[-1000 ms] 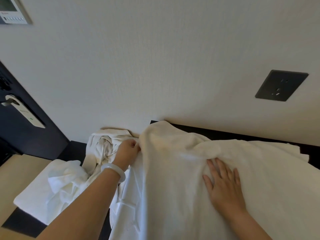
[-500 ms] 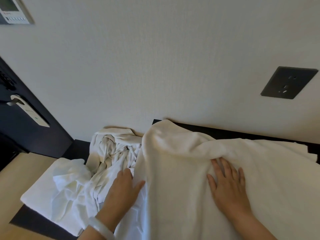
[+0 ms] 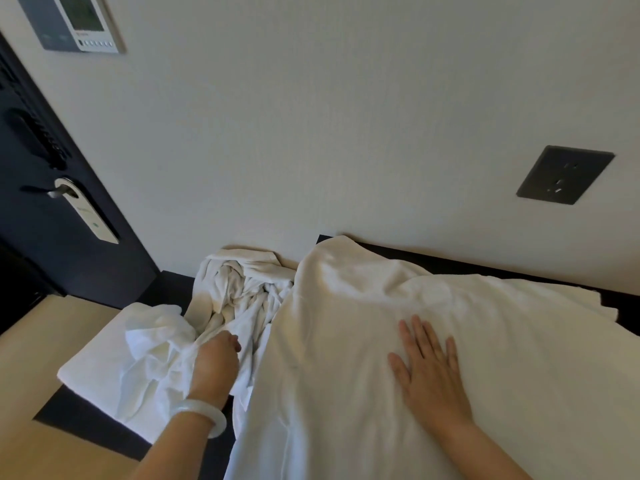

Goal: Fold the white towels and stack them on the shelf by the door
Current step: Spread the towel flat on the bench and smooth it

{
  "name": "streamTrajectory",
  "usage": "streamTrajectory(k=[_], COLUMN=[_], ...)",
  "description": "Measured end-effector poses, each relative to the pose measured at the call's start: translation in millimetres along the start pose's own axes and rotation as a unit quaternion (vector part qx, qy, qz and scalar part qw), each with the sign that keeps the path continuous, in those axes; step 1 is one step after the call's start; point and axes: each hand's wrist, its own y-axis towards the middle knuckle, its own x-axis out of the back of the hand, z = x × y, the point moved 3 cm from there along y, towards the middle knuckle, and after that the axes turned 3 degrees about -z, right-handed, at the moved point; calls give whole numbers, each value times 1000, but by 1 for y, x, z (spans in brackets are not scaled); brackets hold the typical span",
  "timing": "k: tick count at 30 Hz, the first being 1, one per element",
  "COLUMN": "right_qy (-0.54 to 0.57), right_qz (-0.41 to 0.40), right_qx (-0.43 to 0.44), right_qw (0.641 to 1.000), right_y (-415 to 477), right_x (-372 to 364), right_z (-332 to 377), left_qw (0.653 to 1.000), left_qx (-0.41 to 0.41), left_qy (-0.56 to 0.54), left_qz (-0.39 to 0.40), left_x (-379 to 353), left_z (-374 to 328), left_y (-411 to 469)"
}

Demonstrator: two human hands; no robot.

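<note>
**Pale wall, dark door on the left**

A plain off-white wall [image 3: 311,116] carries a dark socket plate [image 3: 564,174] and a control panel [image 3: 83,22]. On the left is the dark door [image 3: 45,258], with a hanger tag [image 3: 90,216] on its handle [image 3: 57,192]. The dark bench [image 3: 86,424] borders a pale wood surface [image 3: 45,341].

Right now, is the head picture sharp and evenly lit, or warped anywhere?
Head view: wide-angle warp slants the door and outlet; detail soft overall; towel under the right hand bright, folds faint; crumpled towel by the left hand shadowed.
</note>
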Motion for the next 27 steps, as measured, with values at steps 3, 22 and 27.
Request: streamTrajectory(k=[3, 22, 27], right_qy=[1, -44, -22], right_qz=[-2, 63, 105], right_qx=[-8, -45, -51], right_qw=[1000, 996, 993], right_y=[0, 3, 4], right_x=[-1, 4, 7], right_z=[0, 9, 10], left_qw=[997, 925, 902], left_qx=[-75, -363, -363], left_qy=[5, 101, 222], left_qz=[-33, -53, 78], left_x=[9, -34, -73], left_z=[-8, -58, -63], left_y=[-16, -83, -55])
